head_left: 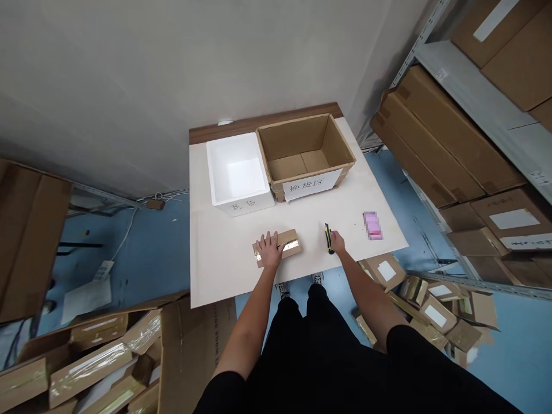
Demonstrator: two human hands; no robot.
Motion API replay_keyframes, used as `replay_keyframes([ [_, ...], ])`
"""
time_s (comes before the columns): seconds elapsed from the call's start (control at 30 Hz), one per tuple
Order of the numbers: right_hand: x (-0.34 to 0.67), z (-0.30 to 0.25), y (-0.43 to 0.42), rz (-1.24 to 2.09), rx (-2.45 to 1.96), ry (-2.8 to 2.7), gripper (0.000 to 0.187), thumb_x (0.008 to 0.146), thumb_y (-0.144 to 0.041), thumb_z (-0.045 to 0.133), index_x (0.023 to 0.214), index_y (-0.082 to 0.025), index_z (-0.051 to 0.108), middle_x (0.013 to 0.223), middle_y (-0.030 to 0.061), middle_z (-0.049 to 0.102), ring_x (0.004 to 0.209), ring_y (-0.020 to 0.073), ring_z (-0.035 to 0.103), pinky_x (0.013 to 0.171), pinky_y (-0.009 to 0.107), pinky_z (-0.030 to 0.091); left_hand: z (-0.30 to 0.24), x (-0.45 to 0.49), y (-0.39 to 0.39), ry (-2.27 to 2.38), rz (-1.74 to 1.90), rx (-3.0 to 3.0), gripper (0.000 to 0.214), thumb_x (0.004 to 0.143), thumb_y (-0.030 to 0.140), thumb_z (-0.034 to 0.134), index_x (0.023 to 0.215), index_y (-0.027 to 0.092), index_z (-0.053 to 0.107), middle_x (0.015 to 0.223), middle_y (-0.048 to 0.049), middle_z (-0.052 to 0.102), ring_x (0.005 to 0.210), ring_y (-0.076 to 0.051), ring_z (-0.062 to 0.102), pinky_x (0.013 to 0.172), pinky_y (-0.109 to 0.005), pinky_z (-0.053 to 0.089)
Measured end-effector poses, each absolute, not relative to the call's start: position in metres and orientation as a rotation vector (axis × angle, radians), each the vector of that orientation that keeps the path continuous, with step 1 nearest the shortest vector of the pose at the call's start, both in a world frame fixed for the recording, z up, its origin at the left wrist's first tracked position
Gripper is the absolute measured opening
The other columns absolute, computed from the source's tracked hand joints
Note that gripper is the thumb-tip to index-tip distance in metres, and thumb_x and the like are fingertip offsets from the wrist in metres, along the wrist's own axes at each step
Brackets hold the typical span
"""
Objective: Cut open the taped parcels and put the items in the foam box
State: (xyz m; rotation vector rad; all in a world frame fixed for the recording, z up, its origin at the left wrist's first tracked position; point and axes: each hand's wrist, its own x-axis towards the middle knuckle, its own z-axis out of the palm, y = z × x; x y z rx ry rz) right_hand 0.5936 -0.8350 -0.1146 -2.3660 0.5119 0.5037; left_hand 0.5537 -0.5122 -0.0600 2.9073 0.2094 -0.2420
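A small taped cardboard box (290, 237) lies near the front edge of the white table. My left hand (269, 251) rests on its left part with the fingers spread. To the right, my right hand (337, 241) grips a black and yellow utility knife (328, 238), held just above or on the tabletop; whether its blade is out I cannot tell. A pink item (372, 225), blurred over, lies on the table to the right of the knife.
At the table's back stand a white foam box (241, 206) and a larger open carton (349, 164) with a handwritten label. A big carton (181, 345) of parcels is at lower left, more parcels (435, 313) on the floor at right. A shelf (474, 86) with cartons rises right.
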Motion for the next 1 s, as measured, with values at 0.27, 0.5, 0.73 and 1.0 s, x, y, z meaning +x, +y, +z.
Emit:
replay_keyframes([
  [0.27,0.603,-0.096,-0.835,0.464,-2.335,0.516,0.055,0.106,-0.051,0.034,0.138,-0.014,0.059,0.117,0.0201,0.072,0.114,0.0313,0.065,0.093,0.039,0.051,-0.044,0.553,-0.528,0.359,-0.296,2.880,0.068,0.104,0.054,0.053,0.166,0.031,0.041,0.171,-0.0131,0.039,0.160,-0.041,0.028,0.129,-0.065,0.020],
  [0.5,0.550,-0.088,-0.689,0.666,-2.085,0.322,0.074,0.101,-0.062,0.048,0.160,-0.019,0.034,0.096,0.0082,0.077,0.070,0.0216,0.072,0.064,0.032,0.059,-0.037,0.548,-0.530,0.431,-0.337,2.850,0.059,0.106,0.044,0.048,0.162,0.025,0.047,0.164,-0.0170,0.049,0.148,-0.037,0.048,0.124,-0.057,0.030],
  [0.73,0.599,-0.067,-0.636,0.736,-2.097,0.340,0.087,0.101,-0.053,0.054,0.169,-0.017,0.013,0.122,0.0146,0.075,0.081,0.0231,0.078,0.076,0.033,0.061,-0.026,0.544,-0.443,0.600,-0.502,2.490,0.043,0.108,0.045,0.038,0.124,0.029,0.074,0.116,-0.0079,0.080,0.107,-0.026,0.073,0.087,-0.034,0.053],
  [1.0,0.591,-0.050,-0.601,0.617,-2.478,0.334,0.059,0.108,-0.051,0.038,0.159,-0.020,0.040,0.123,0.0181,0.075,0.115,0.0316,0.072,0.090,0.038,0.054,-0.052,0.544,-0.399,0.606,-0.486,2.382,0.049,0.107,0.051,0.038,0.110,0.022,0.077,0.101,-0.0091,0.082,0.089,-0.023,0.077,0.073,-0.030,0.054],
])
